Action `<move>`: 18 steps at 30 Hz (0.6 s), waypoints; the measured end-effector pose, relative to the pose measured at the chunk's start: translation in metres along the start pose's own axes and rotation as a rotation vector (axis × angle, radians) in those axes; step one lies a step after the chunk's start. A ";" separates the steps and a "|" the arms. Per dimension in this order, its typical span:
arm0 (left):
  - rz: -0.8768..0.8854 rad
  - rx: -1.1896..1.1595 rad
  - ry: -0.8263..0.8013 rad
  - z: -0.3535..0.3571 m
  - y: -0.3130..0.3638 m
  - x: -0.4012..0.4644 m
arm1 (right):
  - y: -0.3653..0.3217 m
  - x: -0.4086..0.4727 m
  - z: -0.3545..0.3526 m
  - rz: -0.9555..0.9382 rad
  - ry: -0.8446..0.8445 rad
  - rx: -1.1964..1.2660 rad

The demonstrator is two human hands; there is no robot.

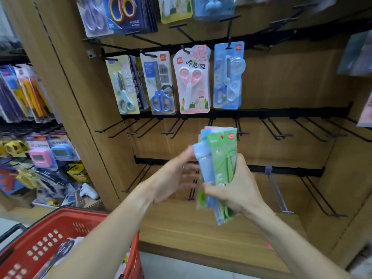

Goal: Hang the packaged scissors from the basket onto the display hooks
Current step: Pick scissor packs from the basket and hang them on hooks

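Note:
My right hand (pixel 235 188) grips a stack of packaged scissors (pixel 221 156), a green pack in front and blue ones behind, held upright before the wooden display. At the stack's left edge my left hand (pixel 177 174) touches a blue pack with its fingers loosely spread. Bare black display hooks (pixel 281 133) jut out just above and beside the stack. On the rail higher up hang several scissor packs (pixel 193 81). The red basket (pixel 40 248) sits at the lower left with more packs inside.
A lower row of bare hooks (pixel 314 196) sticks out at the right, with a wooden shelf (pixel 181 228) below. Left of the wooden upright (pixel 66 97) hang other stationery packs and small gadgets (pixel 40 154).

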State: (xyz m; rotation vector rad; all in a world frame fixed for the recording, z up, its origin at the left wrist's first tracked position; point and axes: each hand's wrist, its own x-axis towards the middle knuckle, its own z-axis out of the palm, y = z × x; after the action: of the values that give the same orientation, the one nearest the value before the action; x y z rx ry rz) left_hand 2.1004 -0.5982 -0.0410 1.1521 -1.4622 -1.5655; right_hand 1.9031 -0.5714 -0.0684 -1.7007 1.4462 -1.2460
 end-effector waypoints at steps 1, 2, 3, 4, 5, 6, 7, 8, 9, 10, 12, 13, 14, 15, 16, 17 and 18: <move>0.013 0.012 -0.039 0.006 -0.014 -0.002 | -0.003 0.002 0.000 0.029 0.049 0.057; 0.025 0.027 -0.108 0.014 -0.027 -0.005 | -0.007 0.005 0.000 0.057 0.094 0.095; 0.044 0.022 -0.182 0.025 -0.034 -0.007 | -0.009 0.008 -0.001 0.080 0.127 0.114; 0.069 -0.006 -0.220 0.035 -0.038 -0.008 | -0.013 0.010 -0.001 0.100 0.148 0.114; 0.098 -0.049 -0.218 0.045 -0.039 -0.009 | -0.017 0.010 -0.003 0.111 0.165 0.121; 0.117 -0.091 -0.192 0.053 -0.035 -0.010 | -0.021 0.009 -0.005 0.122 0.183 0.137; 0.132 -0.127 -0.160 0.059 -0.030 -0.010 | -0.024 0.008 -0.009 0.124 0.196 0.161; 0.150 -0.153 -0.147 0.063 -0.028 -0.008 | -0.027 0.006 -0.012 0.125 0.199 0.183; 0.169 -0.168 -0.144 0.066 -0.027 -0.006 | -0.028 0.006 -0.015 0.126 0.191 0.208; 0.185 -0.173 -0.140 0.068 -0.026 -0.005 | -0.030 0.006 -0.019 0.132 0.169 0.250; 0.204 -0.199 -0.120 0.072 -0.023 -0.003 | -0.026 0.013 -0.028 0.152 0.130 0.402; 0.201 -0.220 -0.101 0.072 -0.021 -0.001 | -0.025 0.016 -0.033 0.164 0.128 0.458; 0.195 -0.238 -0.079 0.072 -0.020 0.001 | -0.021 0.020 -0.037 0.152 0.138 0.468; 0.190 -0.247 -0.068 0.071 -0.019 0.003 | -0.020 0.021 -0.041 0.124 0.165 0.450; 0.189 -0.252 -0.068 0.071 -0.018 0.006 | -0.019 0.022 -0.044 0.097 0.198 0.444; 0.187 -0.259 -0.075 0.071 -0.017 0.008 | -0.018 0.021 -0.048 0.071 0.221 0.463; 0.184 -0.266 -0.086 0.073 -0.015 0.010 | -0.017 0.021 -0.051 0.049 0.222 0.516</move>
State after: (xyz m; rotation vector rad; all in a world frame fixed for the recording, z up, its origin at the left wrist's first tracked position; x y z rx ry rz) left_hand 2.0302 -0.5787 -0.0595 0.7842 -1.3244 -1.6376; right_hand 1.8636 -0.5808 -0.0277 -1.2045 1.1386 -1.6491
